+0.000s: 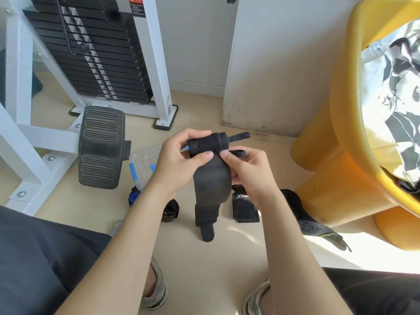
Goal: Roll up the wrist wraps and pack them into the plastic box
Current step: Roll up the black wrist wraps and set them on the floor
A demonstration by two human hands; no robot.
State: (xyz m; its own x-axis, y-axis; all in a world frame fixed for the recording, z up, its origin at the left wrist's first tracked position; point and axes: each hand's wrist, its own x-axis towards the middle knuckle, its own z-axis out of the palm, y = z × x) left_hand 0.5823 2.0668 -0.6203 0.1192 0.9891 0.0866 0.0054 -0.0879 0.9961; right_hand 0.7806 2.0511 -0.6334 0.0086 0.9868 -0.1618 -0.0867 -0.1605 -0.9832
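Note:
A black wrist wrap (210, 180) hangs in front of me, its top end rolled into a short cylinder with a thumb loop poking out to the right. My left hand (179, 162) grips the roll's left end, thumb on its front. My right hand (246, 169) pinches the wrap just below the roll. The loose tail reaches the floor. Behind my left hand sits the clear plastic box (145, 162) with blue clips. Several other wraps lie on the floor: a rolled black one (170, 210), a blue one (133, 196), a flat black one (245, 209) and a long black one (313, 221).
A white weight-stack machine (95, 53) with a black foot plate (101, 146) stands at the left. A yellow plastic chair (345, 142) with patterned fabric fills the right. My knees and grey shoes (154, 289) frame the pale floor below.

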